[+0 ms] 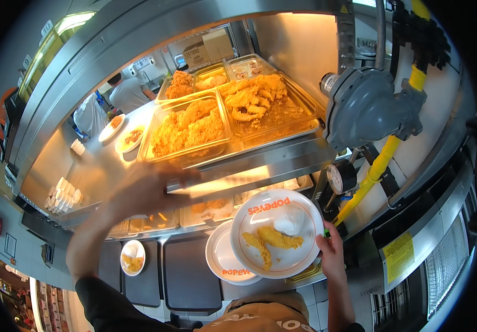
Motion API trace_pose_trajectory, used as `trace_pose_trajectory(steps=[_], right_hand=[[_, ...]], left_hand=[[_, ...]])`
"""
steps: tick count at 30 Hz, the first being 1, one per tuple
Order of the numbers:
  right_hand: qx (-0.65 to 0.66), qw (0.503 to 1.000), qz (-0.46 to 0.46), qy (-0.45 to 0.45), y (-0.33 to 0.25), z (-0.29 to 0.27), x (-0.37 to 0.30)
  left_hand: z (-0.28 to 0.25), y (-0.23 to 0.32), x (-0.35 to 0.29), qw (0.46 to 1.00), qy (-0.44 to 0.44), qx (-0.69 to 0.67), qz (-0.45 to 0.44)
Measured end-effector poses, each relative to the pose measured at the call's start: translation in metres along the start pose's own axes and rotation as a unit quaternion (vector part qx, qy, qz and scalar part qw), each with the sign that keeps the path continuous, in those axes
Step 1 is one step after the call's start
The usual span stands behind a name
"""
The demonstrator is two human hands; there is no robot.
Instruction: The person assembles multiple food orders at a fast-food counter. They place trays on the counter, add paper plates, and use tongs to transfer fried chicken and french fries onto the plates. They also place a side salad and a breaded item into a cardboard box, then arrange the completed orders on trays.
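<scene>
My right hand (pixel 331 244) grips the right rim of a round white plate (pixel 255 216) with red printing. On the plate lie golden fried chicken strips (pixel 277 238) and a rounded white lump (pixel 288 221), perhaps wrapped rice. Under its left side, a second white plate (pixel 219 254) is partly covered. My left hand (pixel 152 185) reaches forward at the warmer's front edge, below a tray of fried chicken (pixel 188 130). Motion smears its fingers, and I cannot make out whether they hold anything.
Another tray holds chicken strips (pixel 255 99) under the warmer light. White cups (pixel 63 196) lie stacked at left; two food plates (pixel 130 138) sit behind. A small plate of food (pixel 133 258) rests on a dark tray (pixel 141 285). A yellow pipe (pixel 376 169) with a grey regulator (pixel 368 108) stands at right.
</scene>
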State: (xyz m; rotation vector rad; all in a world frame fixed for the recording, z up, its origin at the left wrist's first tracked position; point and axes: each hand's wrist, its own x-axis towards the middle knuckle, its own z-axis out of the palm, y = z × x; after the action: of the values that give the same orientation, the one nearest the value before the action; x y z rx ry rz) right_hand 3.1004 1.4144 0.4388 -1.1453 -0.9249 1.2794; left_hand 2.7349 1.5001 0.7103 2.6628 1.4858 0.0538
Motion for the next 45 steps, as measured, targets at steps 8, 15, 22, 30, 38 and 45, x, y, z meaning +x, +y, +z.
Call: trace_pose_trajectory(steps=[8,15,22,30,38,45], right_hand=[[0.006,0.999,-0.010,0.037,0.001,-0.002,-0.026],[-0.003,0.998,-0.013,0.058,-0.001,-0.008,-0.039],[0.000,0.999,-0.028,0.039,-0.004,-0.003,-0.031],[0.013,1.000,-0.009,0.027,0.001,-0.002,-0.026],[0.003,1.000,-0.006,0.010,0.004,0.000,-0.023],[0.016,1.000,-0.001,0.025,-0.001,0.001,-0.032]], left_hand=[[-0.038,-0.041,0.176,0.905,0.024,0.425,0.012],[-0.050,-0.050,0.207,0.958,-0.066,0.277,0.020],[-0.075,-0.097,0.194,0.964,-0.204,-0.140,-0.093],[-0.078,-0.062,0.157,0.981,-0.063,0.176,-0.055],[-0.044,-0.025,0.177,0.975,-0.117,0.187,0.018],[-0.054,-0.041,0.178,0.994,-0.026,0.104,0.006]])
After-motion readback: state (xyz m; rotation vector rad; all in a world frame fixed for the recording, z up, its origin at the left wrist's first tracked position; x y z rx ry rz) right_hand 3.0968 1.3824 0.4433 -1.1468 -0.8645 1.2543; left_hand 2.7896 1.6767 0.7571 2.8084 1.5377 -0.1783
